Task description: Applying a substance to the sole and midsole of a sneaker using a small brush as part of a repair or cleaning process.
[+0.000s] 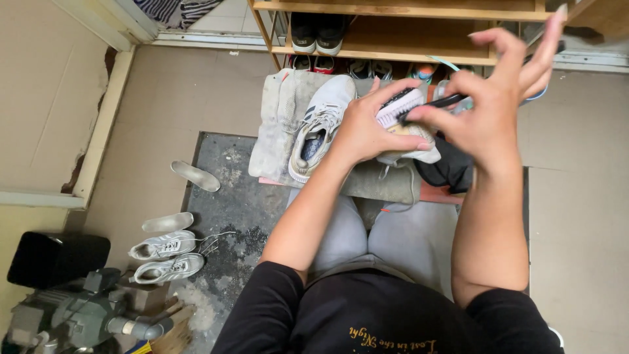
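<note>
The person sat with a grey cloth-covered surface [275,124] across the knees, and everything is placed here relative to the white sneaker [321,124] lying on it. The left hand [363,134] rested just right of that sneaker, its fingers [400,141] curled around a second white shoe [413,147], gripping it at the sole end. The right hand [488,111] hovered further right of the sneaker, thumb and forefinger pinched on the dark handle of a brush [419,105], while the other fingers [537,46] spread wide and upward. The brush's white bristles touched the held shoe. A black cloth [449,170] lay right of the sneaker, below the right hand. Beyond the sneaker stood a wooden shoe rack [406,39] with a dark pair of shoes [318,33] on its shelf. Well left of the sneaker, on the floor, lay a loose insole [195,176], a second insole [168,223] and a pair of pale sneakers [167,257]. Further left and nearer the camera sat a black box [56,259] and a grey machine [78,314].
</note>
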